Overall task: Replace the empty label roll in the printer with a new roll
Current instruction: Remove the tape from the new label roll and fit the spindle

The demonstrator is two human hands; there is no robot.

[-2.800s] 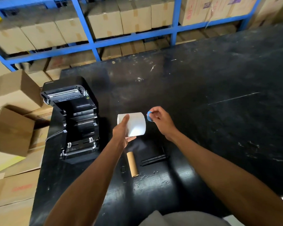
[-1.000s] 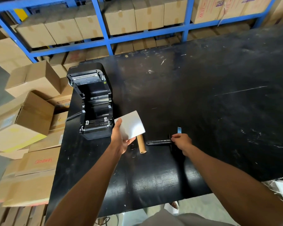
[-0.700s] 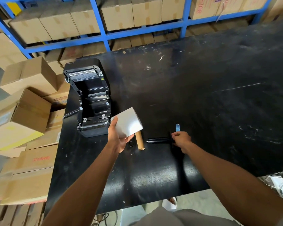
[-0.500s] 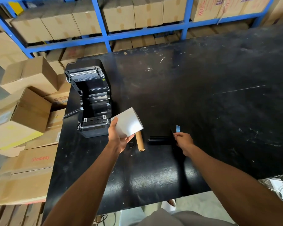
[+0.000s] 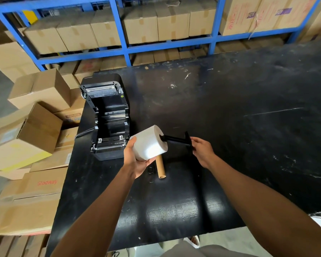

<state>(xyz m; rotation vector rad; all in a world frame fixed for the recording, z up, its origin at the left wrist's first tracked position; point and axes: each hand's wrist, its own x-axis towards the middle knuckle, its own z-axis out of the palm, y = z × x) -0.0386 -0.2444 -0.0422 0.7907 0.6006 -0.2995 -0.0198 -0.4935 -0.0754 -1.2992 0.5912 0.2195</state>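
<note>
My left hand [image 5: 135, 160] grips a new white label roll [image 5: 149, 143] held above the black table [image 5: 230, 108], its core hole facing right. My right hand [image 5: 202, 151] holds a black spindle [image 5: 176, 140] by its flanged end, with the tip at or just inside the roll's core. The black label printer [image 5: 106, 117] stands to the left with its lid open and its roll bay bare. The empty brown cardboard core [image 5: 160, 168] lies on the table beneath the roll.
Cardboard boxes [image 5: 35, 127] are stacked left of the table, close to the printer. Blue shelving [image 5: 126, 47] full of boxes runs behind the table. A small black clip-like piece [image 5: 150, 170] lies beside the empty core.
My right hand picked the black spindle up off the table and brought its tip to the roll's core. My left hand turned the roll so its end faces right.
</note>
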